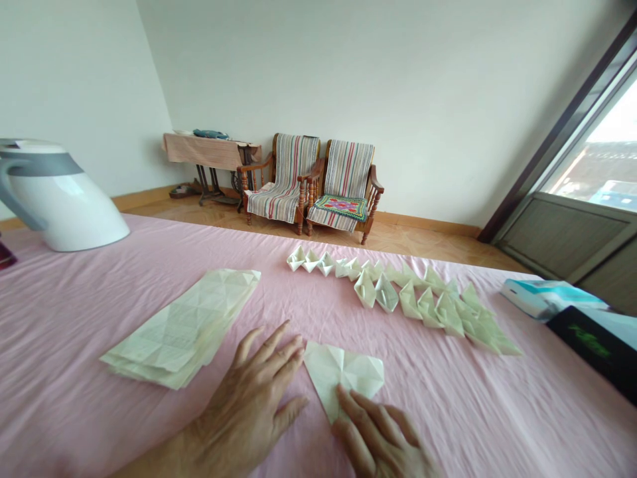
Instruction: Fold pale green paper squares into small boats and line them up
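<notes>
A partly folded sheet of pale creased paper (341,365) lies flat on the pink cloth, tapering to a point towards me. My right hand (383,438) rests on its near part, fingertips pressed down and covering the lower corner. Just left of the sheet, my left hand (253,398) is spread with its palm down, the fingertips close to the paper's edge. A stack of creased paper sheets (186,322) lies beyond and left of that hand. Rows of folded paper boats (411,299) stand farther off to the right.
A white and grey jug (82,206) stands at the far left of the pink-covered table (438,398). On the right edge lie a blue and white tissue pack (547,295) and a black box (594,345). Two wooden armchairs (343,179) and a cloth-covered sewing table (209,149) are behind.
</notes>
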The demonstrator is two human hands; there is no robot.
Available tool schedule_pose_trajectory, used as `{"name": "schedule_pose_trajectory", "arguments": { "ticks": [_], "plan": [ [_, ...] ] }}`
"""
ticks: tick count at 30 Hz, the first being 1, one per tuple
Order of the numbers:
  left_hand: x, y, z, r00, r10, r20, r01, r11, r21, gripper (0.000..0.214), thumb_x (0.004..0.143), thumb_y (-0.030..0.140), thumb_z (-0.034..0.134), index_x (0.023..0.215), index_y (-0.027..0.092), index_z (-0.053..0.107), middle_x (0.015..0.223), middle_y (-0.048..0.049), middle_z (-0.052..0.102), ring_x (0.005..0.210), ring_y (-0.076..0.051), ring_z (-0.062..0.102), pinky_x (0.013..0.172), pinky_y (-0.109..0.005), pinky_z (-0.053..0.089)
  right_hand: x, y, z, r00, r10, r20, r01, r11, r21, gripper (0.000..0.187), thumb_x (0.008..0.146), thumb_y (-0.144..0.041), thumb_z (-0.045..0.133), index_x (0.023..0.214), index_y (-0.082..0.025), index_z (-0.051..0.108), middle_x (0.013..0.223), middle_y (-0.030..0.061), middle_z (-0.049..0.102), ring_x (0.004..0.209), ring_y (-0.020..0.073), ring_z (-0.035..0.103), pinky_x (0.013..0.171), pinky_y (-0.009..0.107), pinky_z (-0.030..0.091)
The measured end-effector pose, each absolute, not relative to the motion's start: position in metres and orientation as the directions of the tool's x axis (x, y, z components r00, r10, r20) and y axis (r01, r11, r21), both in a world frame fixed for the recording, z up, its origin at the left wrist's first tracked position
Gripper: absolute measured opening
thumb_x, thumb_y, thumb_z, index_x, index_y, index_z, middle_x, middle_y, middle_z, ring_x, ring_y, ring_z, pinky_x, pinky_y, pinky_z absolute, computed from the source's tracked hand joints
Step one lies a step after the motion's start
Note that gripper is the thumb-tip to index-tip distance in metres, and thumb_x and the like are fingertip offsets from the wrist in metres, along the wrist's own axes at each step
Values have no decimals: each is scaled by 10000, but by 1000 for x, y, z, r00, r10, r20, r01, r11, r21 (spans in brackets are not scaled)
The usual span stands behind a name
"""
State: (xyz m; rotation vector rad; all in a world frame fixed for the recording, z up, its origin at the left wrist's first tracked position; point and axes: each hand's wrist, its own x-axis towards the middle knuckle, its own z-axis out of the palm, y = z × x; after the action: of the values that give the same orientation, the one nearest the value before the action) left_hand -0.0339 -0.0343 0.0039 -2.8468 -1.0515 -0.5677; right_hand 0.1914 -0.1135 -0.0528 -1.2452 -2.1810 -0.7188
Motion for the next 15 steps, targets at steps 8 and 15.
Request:
{"name": "schedule_pose_trajectory", "arguments": {
  "ticks": [8,15],
  "plan": [
    [-15,-41,19,847,457,270,367,-872,324,390,940,101,491,1307,228,513,1180,-37,628,1098,-196,539,1031,-333,365,199,-115,-34,-564,593,575,819,489,299,228,960,-213,419,1025,-255,634,1199,-7,668,1016,143,645,765,232,474],
    [-15,-42,26,890,432,146,384,-882,273,334,952,179,525,1269,285,548,1155,-53,613,1037,-240,540,1011,-436,318,192,-119,-36,-526,536,660,833,479,275,264,960,-166,402,1029,-249,643,1050,8,717,945,150,675,757,244,502]
  ]
}}
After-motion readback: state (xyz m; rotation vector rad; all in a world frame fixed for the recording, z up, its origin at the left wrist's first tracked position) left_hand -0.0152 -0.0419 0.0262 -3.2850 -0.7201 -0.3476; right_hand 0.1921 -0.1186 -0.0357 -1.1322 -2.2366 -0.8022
